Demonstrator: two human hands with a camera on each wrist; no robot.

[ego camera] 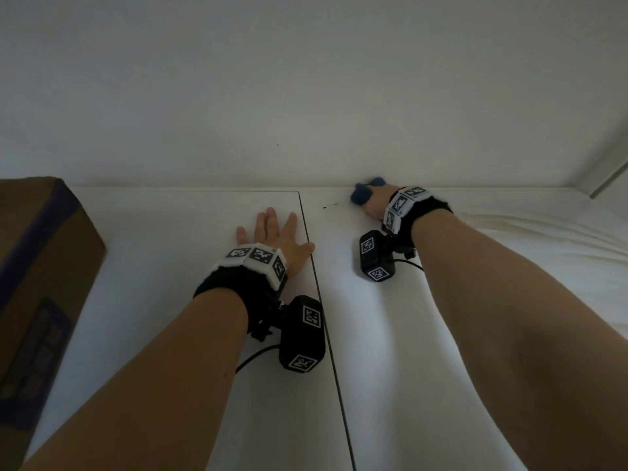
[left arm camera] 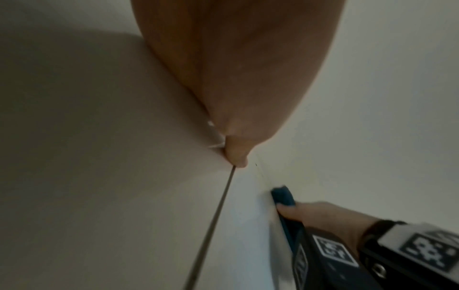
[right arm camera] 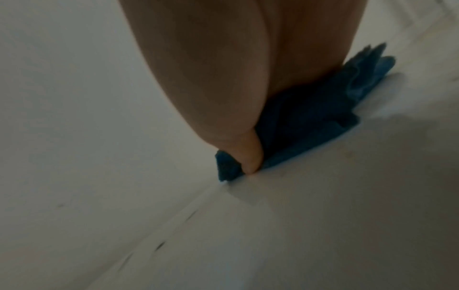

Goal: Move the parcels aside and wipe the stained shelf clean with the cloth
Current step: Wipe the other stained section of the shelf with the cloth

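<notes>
The brown cardboard parcel with purple tape (ego camera: 40, 266) stands left of the dark panel seam (ego camera: 319, 294) on the flat white shelf (ego camera: 170, 300), judged already moved aside. The left hand (ego camera: 272, 236) lies flat, fingers spread, just left of the seam. Right of the seam, farther back, the right hand (ego camera: 375, 202) clutches the crumpled blue cloth (ego camera: 363, 192) against the shelf's rear edge. Small dark stains (ego camera: 324, 208) between seam and cloth remain: wiping unfinished. Other parcels: not visible. Right fingers mostly hidden.

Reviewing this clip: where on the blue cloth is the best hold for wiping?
Probably the bunched top of the blue cloth, from above, as the right hand grips it now: its folds gather under the palm while the lower layers lie flat on the shelf.
</notes>
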